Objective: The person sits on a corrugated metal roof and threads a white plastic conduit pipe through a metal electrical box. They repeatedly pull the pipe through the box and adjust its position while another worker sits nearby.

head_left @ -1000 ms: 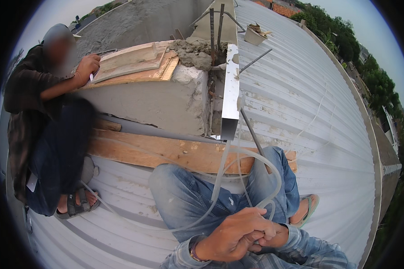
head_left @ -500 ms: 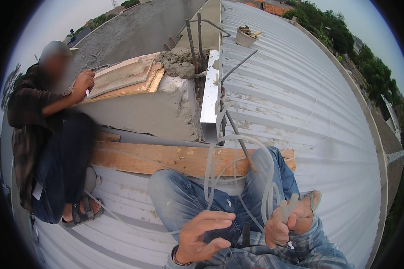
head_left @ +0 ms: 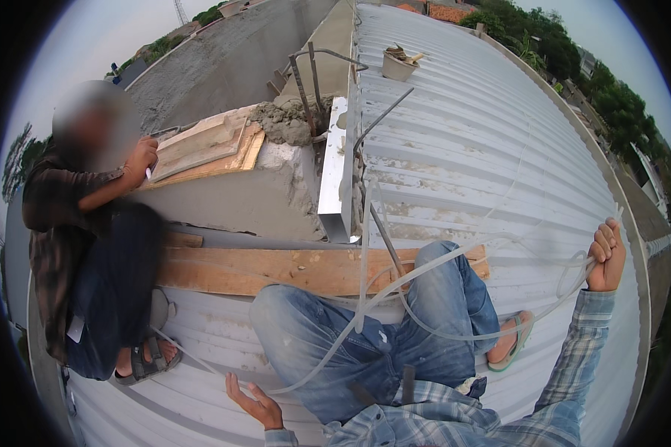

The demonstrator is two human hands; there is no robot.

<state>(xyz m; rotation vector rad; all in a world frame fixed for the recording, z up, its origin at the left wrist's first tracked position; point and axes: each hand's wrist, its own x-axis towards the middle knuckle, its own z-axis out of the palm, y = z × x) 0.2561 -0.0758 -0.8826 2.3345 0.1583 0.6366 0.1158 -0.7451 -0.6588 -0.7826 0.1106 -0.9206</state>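
Note:
A long translucent hose point(head_left: 328, 356) runs in loose loops across my lap. My right hand point(head_left: 608, 255), raised far out to the right, is closed around several strands of it. My left hand point(head_left: 253, 402) is low at the left, palm up with its fingers spread, close beside the hose but not gripping it. From there the hose goes on toward the sandalled foot of a co-worker point(head_left: 74, 216), while another stretch hangs upright before a metal rod point(head_left: 388, 242) leaning by my knee.
I sit on a ribbed metal roof point(head_left: 455, 171). A wooden plank point(head_left: 216, 268) lies past my knees. Beyond are a plastered wall point(head_left: 238, 197), wet mortar point(head_left: 285, 123), a shiny metal channel point(head_left: 334, 171) and bent bars point(head_left: 380, 119). A bucket point(head_left: 399, 67) stands farther up.
My right hand has swung out and up to the right with the hose, stretching its loops sideways. My left hand has moved left and down. The co-worker has barely moved.

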